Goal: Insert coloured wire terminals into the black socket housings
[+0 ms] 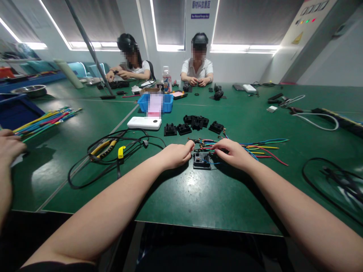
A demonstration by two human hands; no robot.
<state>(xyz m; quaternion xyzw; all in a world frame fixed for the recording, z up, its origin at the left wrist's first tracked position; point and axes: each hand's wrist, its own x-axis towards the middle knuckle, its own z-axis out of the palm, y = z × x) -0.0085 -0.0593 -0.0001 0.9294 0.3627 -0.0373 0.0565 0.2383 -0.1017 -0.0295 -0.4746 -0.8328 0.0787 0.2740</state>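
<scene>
A black plastic housing [202, 164] lies on the green table between my hands, with a short blue wire [214, 163] running from it towards my right palm. My left hand [178, 155] rests at its left edge, fingers curled together in a pinch; what they hold, if anything, is too small to tell. My right hand [233, 153] is bent over the right side, its fingertips closed near the wires, and their grip is hidden. Behind and under it spreads a loose bundle of coloured wires [266, 147]. Several similar black housings [184, 129] stand just beyond.
Left of my forearm are a coiled black cable [85, 151] and yellow-handled pliers [103, 149]. A white power bank [144, 123] lies before a blue bin [167, 104]. Another person's hand [11, 145] is at far left by more wires [48, 121]. Two people sit opposite.
</scene>
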